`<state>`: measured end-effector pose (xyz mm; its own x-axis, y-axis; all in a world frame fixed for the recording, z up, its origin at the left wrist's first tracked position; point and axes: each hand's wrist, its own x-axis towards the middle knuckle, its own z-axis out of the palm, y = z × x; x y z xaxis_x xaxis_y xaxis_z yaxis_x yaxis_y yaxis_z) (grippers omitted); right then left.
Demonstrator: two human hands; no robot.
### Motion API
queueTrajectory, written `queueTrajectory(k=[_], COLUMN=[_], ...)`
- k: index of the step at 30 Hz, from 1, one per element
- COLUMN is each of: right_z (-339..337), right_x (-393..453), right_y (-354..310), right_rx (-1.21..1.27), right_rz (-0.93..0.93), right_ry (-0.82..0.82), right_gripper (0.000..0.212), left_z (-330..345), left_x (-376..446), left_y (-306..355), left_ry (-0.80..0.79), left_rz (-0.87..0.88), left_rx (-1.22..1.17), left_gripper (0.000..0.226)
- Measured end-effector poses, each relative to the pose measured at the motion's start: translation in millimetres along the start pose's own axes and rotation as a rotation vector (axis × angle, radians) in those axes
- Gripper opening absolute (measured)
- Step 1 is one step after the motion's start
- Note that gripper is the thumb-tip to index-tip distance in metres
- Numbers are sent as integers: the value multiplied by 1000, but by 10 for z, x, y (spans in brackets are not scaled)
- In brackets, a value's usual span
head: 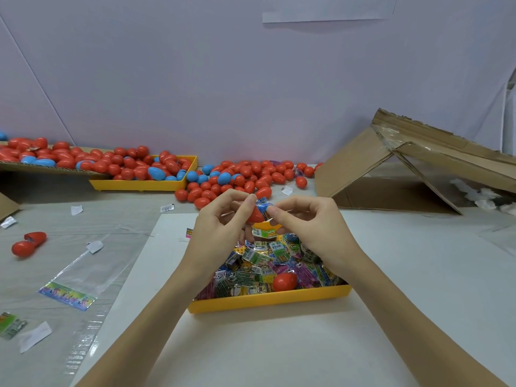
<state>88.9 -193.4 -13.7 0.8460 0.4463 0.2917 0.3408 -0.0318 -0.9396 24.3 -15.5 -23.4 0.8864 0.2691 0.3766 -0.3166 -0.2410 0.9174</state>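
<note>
Red egg (255, 216) pinched in the left hand (220, 227); right hand (310, 222) fingertips pinch a blue packet (264, 208) at its top, both hands raised above the yellow tray (268, 298).

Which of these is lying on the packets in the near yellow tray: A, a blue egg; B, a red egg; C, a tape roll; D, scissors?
B: a single red plastic egg rests on the small packets toward the near right of the yellow tray.
</note>
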Motion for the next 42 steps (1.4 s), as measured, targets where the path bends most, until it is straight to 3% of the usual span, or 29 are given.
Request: queueTrajectory(k=[15,24,33,42], right_z=[7,77,82,168], right_x=[-27,-30,-34,-95], right_y=[-18,17,15,18], right_rx=[-105,6,47,-205], right_rz=[-32,0,46,-163], right_ry=[-47,-60,-1,103], right_gripper=[19,44,34,33], left_z=[18,44,28,80], left_x=[-12,-30,-26,-72], left_y=[5,12,13,3], left_ry=[0,-23,-2,16], left_rz=[-6,-13,0,35], left_rx=[-30,-71,-11,-11], left_gripper=[23,17,17,18])
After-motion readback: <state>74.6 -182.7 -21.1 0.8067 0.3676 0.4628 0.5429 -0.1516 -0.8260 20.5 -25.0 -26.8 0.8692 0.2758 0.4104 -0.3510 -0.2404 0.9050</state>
